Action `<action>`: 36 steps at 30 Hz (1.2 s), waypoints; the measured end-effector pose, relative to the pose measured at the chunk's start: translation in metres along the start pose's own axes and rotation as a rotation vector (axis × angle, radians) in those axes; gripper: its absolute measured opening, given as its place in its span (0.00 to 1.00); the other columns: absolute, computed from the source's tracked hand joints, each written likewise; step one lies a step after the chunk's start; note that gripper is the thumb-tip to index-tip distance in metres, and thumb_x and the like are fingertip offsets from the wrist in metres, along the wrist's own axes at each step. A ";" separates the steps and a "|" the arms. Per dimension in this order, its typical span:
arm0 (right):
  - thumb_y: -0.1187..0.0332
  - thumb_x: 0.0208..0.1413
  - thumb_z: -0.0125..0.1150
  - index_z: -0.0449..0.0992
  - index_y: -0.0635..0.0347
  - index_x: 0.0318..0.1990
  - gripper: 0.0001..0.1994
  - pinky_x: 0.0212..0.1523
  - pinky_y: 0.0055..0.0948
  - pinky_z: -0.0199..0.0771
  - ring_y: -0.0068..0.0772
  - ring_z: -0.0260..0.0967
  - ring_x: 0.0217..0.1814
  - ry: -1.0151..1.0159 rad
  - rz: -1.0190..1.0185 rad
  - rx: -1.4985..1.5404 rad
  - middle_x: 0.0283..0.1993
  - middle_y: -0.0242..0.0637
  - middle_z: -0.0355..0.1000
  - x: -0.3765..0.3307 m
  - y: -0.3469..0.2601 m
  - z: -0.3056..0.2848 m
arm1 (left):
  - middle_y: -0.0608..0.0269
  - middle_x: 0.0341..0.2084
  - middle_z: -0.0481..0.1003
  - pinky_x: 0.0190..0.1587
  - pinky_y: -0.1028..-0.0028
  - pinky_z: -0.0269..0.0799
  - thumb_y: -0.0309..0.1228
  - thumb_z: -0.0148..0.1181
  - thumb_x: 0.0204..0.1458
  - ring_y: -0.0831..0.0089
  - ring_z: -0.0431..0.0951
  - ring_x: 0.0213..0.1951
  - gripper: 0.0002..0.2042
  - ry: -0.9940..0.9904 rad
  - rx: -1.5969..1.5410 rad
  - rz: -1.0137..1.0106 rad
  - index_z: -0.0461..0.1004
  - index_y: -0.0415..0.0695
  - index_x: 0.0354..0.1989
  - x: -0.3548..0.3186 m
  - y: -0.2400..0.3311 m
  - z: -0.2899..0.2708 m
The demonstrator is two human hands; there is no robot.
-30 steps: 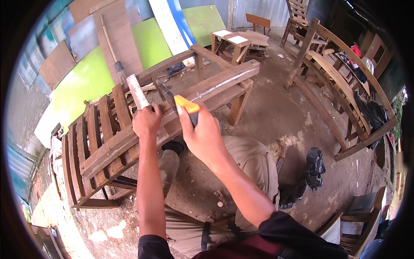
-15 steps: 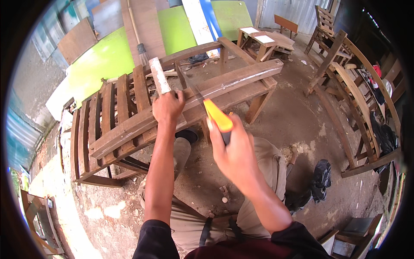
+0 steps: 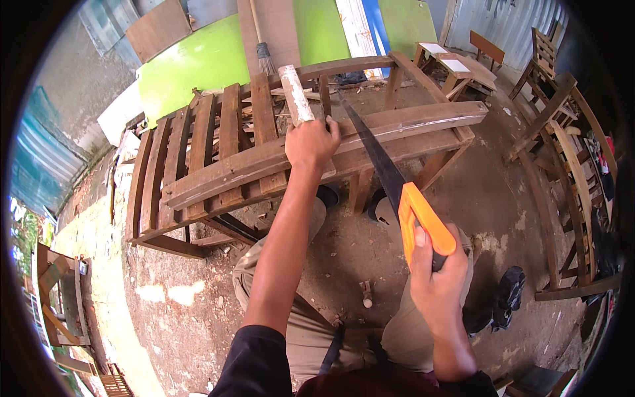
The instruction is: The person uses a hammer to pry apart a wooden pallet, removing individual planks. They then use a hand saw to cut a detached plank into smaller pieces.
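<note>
A handsaw point(image 3: 377, 152) with an orange handle is gripped in my right hand point(image 3: 440, 281), to the right of the beam. Its dark blade slants up and left, passing over a long brown wooden beam point(image 3: 417, 122). My left hand point(image 3: 312, 142) is closed around a short piece of wood point(image 3: 296, 92) with flaking white paint, pressing it across the beam. The blade's tip is to the right of this piece; whether the teeth touch any wood cannot be told. Both pieces rest on a slatted wooden bench point(image 3: 177, 149).
A broom point(image 3: 263, 56) leans against boards behind the bench. Wooden chair frames point(image 3: 582, 198) stand at the right, with a low wooden table point(image 3: 463, 69) behind. A black plastic bag point(image 3: 508, 298) and wood scraps lie on the floor near my legs.
My right hand has pulled the saw back toward me and to the right, so its long blade shows. My left hand keeps its hold. The whole view has shifted.
</note>
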State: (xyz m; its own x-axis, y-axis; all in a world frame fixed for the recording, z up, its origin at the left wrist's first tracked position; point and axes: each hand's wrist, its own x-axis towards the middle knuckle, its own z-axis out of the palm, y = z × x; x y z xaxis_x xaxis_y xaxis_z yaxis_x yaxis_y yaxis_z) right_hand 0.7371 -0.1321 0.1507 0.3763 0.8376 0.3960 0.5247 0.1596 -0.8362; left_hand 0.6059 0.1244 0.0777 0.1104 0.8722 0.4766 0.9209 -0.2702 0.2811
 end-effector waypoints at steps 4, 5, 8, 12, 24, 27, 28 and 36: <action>0.63 0.65 0.57 0.74 0.68 0.41 0.14 0.35 0.38 0.73 0.49 0.78 0.33 0.033 -0.033 0.053 0.32 0.53 0.76 0.049 0.022 0.040 | 0.43 0.20 0.78 0.53 0.55 0.73 0.44 0.45 0.59 0.47 0.81 0.27 0.24 -0.026 -0.001 -0.034 0.82 0.37 0.25 -0.001 0.001 -0.002; 0.60 0.65 0.57 0.74 0.69 0.41 0.16 0.36 0.41 0.73 0.54 0.77 0.34 0.044 -0.055 0.051 0.32 0.55 0.76 0.081 0.032 0.056 | 0.43 0.22 0.79 0.53 0.55 0.73 0.43 0.45 0.59 0.48 0.82 0.29 0.24 -0.055 -0.022 -0.041 0.83 0.39 0.27 0.002 0.008 0.000; 0.55 0.65 0.57 0.73 0.72 0.40 0.21 0.38 0.47 0.73 0.65 0.74 0.38 -0.024 0.029 -0.048 0.32 0.59 0.75 0.141 0.024 0.094 | 0.45 0.23 0.80 0.50 0.59 0.73 0.42 0.43 0.60 0.50 0.82 0.28 0.24 -0.052 -0.022 -0.065 0.83 0.41 0.25 0.002 0.002 0.000; 0.55 0.64 0.58 0.74 0.71 0.42 0.21 0.40 0.46 0.73 0.63 0.75 0.39 0.007 -0.036 0.032 0.33 0.58 0.76 0.101 0.029 0.096 | 0.46 0.23 0.80 0.52 0.57 0.72 0.42 0.43 0.60 0.51 0.83 0.28 0.24 -0.052 0.021 -0.061 0.84 0.41 0.26 -0.001 -0.011 0.000; 0.60 0.66 0.56 0.76 0.70 0.45 0.17 0.36 0.33 0.71 0.34 0.73 0.31 0.057 0.088 0.067 0.30 0.43 0.75 0.055 0.021 0.041 | 0.45 0.20 0.79 0.49 0.59 0.74 0.41 0.45 0.58 0.49 0.81 0.25 0.23 -0.008 -0.019 -0.057 0.83 0.40 0.22 0.001 0.006 0.003; 0.55 0.65 0.55 0.73 0.70 0.39 0.21 0.39 0.47 0.72 0.65 0.73 0.39 -0.082 0.012 -0.050 0.32 0.58 0.76 0.133 0.020 0.081 | 0.44 0.21 0.79 0.50 0.59 0.73 0.41 0.45 0.58 0.49 0.82 0.26 0.24 -0.032 -0.029 -0.064 0.83 0.39 0.23 -0.004 0.006 0.003; 0.55 0.65 0.55 0.73 0.70 0.39 0.21 0.39 0.47 0.72 0.66 0.74 0.40 -0.071 -0.023 -0.064 0.32 0.58 0.76 0.134 0.020 0.088 | 0.44 0.21 0.79 0.50 0.59 0.73 0.42 0.45 0.58 0.49 0.82 0.26 0.24 -0.016 -0.039 -0.063 0.83 0.39 0.23 0.003 0.004 0.001; 0.63 0.68 0.53 0.72 0.66 0.47 0.13 0.27 0.24 0.64 0.20 0.63 0.25 -0.030 0.169 0.136 0.24 0.31 0.66 -0.013 0.019 0.008 | 0.43 0.23 0.80 0.45 0.56 0.76 0.43 0.46 0.58 0.46 0.81 0.29 0.23 -0.105 -0.060 -0.086 0.82 0.39 0.25 -0.007 0.000 -0.010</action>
State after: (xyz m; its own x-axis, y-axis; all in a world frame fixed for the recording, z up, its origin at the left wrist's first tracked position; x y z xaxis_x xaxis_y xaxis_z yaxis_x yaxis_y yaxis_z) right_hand 0.7363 -0.1353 0.1265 0.4259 0.8735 0.2358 0.3473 0.0828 -0.9341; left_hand 0.6014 0.1142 0.0821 0.0739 0.9302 0.3595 0.9050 -0.2140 0.3676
